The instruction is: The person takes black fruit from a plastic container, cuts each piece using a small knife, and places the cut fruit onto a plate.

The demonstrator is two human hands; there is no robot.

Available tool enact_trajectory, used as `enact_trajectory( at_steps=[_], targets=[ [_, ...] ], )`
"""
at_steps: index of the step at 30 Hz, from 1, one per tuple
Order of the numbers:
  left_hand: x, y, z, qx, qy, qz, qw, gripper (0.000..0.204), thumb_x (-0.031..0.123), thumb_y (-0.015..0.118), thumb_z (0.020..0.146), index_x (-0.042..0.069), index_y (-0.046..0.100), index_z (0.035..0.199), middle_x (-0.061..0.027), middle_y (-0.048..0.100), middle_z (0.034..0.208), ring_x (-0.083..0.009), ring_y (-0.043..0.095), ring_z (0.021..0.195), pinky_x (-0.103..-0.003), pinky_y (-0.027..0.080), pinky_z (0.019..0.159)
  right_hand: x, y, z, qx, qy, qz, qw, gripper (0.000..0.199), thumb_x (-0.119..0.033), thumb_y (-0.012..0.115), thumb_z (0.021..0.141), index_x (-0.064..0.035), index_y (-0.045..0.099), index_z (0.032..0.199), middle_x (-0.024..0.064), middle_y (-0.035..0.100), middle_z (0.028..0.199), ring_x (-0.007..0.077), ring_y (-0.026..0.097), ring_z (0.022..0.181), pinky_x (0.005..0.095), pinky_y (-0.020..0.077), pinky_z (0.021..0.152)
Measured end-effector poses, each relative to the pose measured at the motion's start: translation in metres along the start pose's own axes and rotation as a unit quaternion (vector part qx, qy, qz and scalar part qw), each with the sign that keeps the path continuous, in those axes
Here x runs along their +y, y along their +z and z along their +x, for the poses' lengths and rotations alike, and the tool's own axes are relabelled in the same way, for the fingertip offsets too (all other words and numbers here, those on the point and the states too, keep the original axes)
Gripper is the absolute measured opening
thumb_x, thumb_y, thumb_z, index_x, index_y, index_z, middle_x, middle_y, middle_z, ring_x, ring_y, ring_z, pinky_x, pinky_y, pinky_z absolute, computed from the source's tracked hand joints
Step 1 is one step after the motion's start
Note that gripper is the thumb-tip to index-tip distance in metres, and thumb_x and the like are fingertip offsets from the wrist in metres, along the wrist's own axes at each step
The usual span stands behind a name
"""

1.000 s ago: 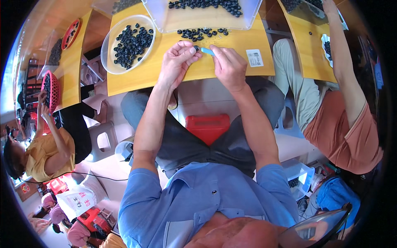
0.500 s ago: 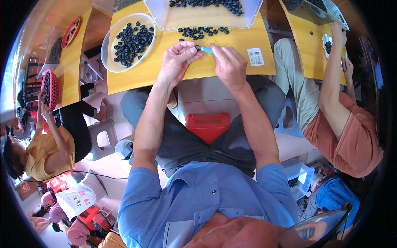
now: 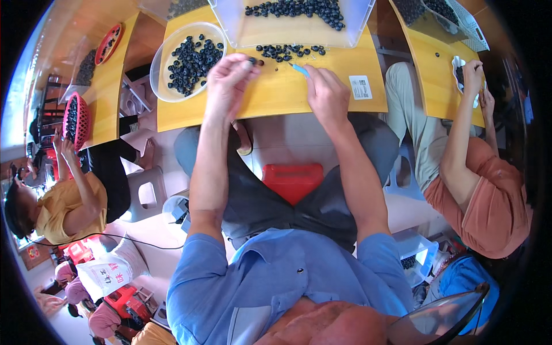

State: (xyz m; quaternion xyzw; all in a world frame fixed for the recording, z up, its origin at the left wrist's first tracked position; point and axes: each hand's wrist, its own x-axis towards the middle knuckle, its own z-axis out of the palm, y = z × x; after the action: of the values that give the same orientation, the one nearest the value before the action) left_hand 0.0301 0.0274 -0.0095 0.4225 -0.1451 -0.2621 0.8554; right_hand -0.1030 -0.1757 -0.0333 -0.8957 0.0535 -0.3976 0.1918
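My left hand (image 3: 227, 80) is above the near part of the yellow table, a small dark round piece (image 3: 252, 60), like a bead or berry, pinched at its fingertips. To its right my right hand (image 3: 329, 93) grips a small blue-handled tool (image 3: 299, 69) with a thin tip pointing left toward the loose pieces; its exact kind is too small to tell. The two hands are apart. Several loose dark round pieces (image 3: 282, 52) lie on the table just beyond them. Left of my left hand, a round clear bowl (image 3: 155, 80) holds many more such pieces.
A clear rectangular bin (image 3: 238, 35) with dark pieces stands at the far side. On the table's right lies a white printed label (image 3: 360, 87). People work at side tables, one beside a pink basket (image 3: 82, 121). A red container (image 3: 293, 179) sits below, between my knees.
My left hand has drawn away to the left with a dark piece, and the right hand with the tool has moved slightly right. The hands were together before. The whole view has shifted slightly.
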Motion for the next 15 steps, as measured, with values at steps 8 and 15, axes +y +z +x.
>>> enact_trajectory(
  at_steps=[8, 15],
  targets=[
    [0.053, -0.023, 0.004, 0.261, 0.315, 0.497, 0.765, 0.024, -0.004, 0.076, 0.086, 0.000, 0.073, 0.109, -0.0098, 0.073, 0.103, -0.0202, 0.070, 0.089, -0.030, 0.056, 0.080, 0.000, -0.001, -0.002, 0.013, -0.001, 0.013, 1.000, 0.023, -0.003, 0.073, 0.083, -0.0040, 0.074, 0.107, 0.0073, 0.069, 0.087, 0.0262, 0.069, 0.079, 0.0398, 0.0557, 0.068],
    [-0.008, 0.048, 0.101, 0.031, 0.259, 0.629, 0.732, 0.020, 0.011, 0.071, 0.091, 0.003, 0.076, 0.109, -0.0126, 0.075, 0.094, -0.0245, 0.073, 0.083, -0.034, 0.058, 0.078, 0.000, -0.005, 0.002, 0.027, 0.008, 0.033, 0.999, 0.020, -0.004, 0.072, 0.084, -0.0038, 0.074, 0.104, 0.0082, 0.069, 0.084, 0.0273, 0.070, 0.078, 0.0405, 0.0560, 0.066]
  ],
)
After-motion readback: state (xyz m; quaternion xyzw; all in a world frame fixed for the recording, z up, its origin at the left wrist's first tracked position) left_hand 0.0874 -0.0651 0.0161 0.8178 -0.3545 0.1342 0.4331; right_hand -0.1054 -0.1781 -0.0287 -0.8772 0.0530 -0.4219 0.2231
